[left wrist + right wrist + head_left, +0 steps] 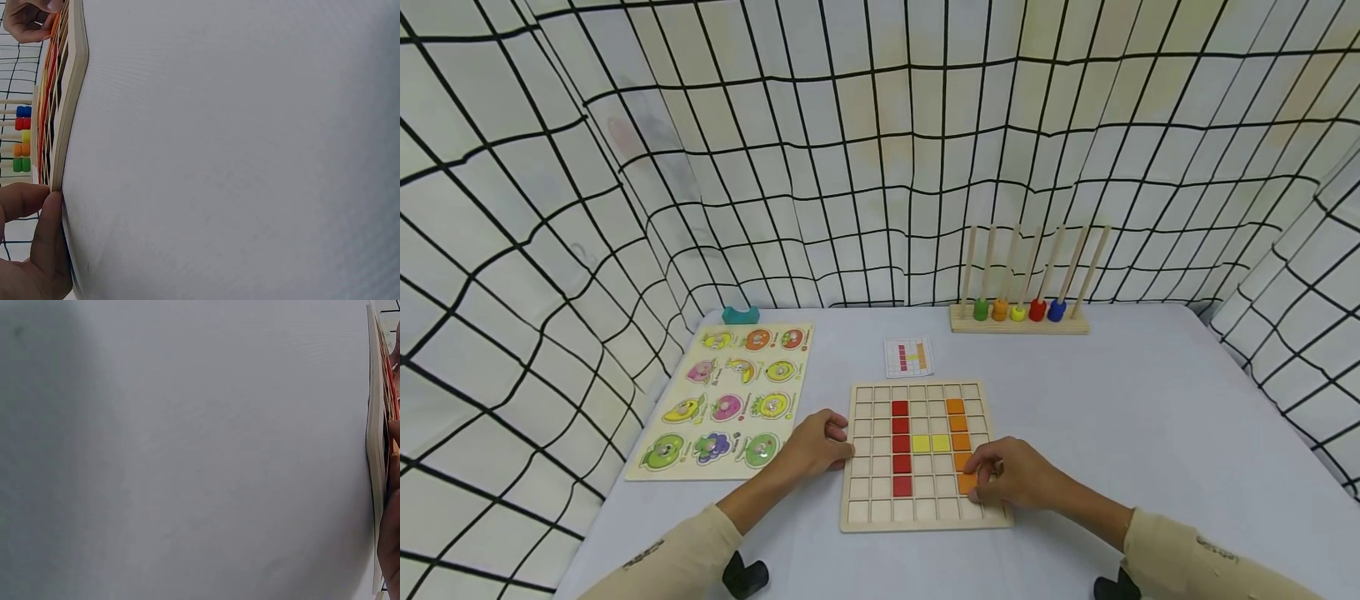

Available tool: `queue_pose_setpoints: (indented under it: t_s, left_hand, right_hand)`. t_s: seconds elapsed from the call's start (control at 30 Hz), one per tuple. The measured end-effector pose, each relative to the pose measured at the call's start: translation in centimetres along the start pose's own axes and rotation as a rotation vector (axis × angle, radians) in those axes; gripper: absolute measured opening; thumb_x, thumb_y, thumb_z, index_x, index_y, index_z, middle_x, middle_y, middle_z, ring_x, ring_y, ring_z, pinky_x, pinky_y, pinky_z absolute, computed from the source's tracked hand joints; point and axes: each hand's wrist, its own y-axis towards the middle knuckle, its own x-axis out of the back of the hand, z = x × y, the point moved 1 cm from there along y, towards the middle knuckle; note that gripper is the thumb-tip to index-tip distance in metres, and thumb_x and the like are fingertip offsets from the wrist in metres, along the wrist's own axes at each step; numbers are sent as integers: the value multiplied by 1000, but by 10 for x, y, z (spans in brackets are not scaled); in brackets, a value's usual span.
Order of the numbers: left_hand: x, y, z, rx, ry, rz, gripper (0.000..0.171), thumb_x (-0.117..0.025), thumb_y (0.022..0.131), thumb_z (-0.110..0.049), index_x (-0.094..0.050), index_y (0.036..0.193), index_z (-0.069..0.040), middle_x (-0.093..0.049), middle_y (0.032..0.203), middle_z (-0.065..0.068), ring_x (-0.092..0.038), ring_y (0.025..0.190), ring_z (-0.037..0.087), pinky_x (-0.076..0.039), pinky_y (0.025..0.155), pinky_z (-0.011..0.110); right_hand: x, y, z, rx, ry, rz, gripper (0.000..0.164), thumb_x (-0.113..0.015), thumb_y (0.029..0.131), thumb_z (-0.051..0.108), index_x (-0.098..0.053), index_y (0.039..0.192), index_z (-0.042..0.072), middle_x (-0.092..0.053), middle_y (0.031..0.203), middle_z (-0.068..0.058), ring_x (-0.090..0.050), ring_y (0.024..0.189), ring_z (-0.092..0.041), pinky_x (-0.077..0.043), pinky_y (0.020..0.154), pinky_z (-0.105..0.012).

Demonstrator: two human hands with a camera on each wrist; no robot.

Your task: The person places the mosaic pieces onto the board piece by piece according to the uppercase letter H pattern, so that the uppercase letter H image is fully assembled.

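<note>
A wooden grid board [880, 510] lies on the table in the head view. Red tiles [901, 445] fill a column, two yellow tiles [931, 443] sit side by side in the middle, and orange tiles [958, 423] run down the right. My right hand [1018, 473] pinches the lowest orange tile [966, 483] between thumb and index finger, at its square. With thumb and finger at the board's left edge, my left hand [816, 443] holds the board. Its thumb [47, 234] presses against the rim in the left wrist view.
Behind the board lies a small pattern card [908, 357]. A fruit puzzle board [715, 429] is at left, with a teal piece [741, 316] beyond it. At the back right stands a peg rack [1019, 327] with coloured beads. Black netting [850, 142] surrounds the white table [1150, 400].
</note>
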Motion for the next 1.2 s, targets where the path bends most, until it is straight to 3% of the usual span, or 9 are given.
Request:
queue_pose_setpoints:
  t_s: [0.83,1.0,1.2]
  left_hand:
    - [-1,3,3,11,13,3,39,-74,82,-4,-59,118,2,-59,100,11,-63,80,18,-62,68,28]
    - [-1,-1,3,8,3,-2,40,-75,83,-8,-59,119,1,-60,100,10,-63,81,16,-62,69,28]
    - [2,-5,3,20,-9,-10,39,-73,87,-10,-58,122,2,-60,101,10,-64,78,16,-61,68,28]
  right_hand:
    - [-2,-3,8,22,-11,-26,20,-85,80,23,-76,96,14,-63,77,8,-54,71,-8,-48,60,-21]
    - [2,-3,7,25,-32,-32,24,-85,80,27,-74,98,16,-64,79,11,-55,76,-8,-49,64,-21]
    - [13,-4,5,43,-26,-46,29,-83,82,32,-73,103,16,-65,82,10,-55,70,-9,-50,59,-21]
